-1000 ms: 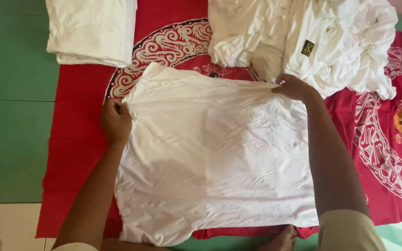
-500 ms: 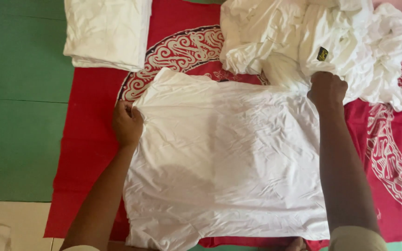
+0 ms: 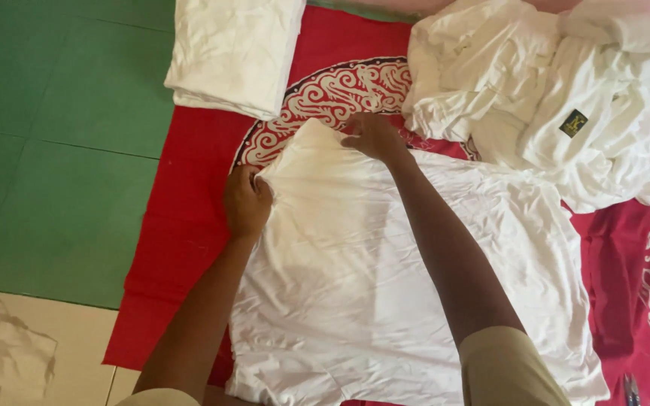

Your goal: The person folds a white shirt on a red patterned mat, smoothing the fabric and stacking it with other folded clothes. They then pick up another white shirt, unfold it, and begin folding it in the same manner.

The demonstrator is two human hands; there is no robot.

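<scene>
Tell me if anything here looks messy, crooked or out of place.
The heap of white clothes at the upper right is crumpled and unsorted, unlike the neatly folded stack at the upper left. The white shirt under both hands lies wrinkled and slightly askew on the red cloth. Nothing looks spilled or torn.

Only one thing here counts as a label: a small black tag [image 3: 574,122] sewn onto one of the crumpled white garments in the heap [image 3: 566,90] at the far right. It's a little square sitting tilted like a diamond, black with a yellowish-gold mark in the middle, too small to make out. It lies on top of the pile, facing up, well apart from anything else. No packages, signs or screens anywhere in view.
</scene>
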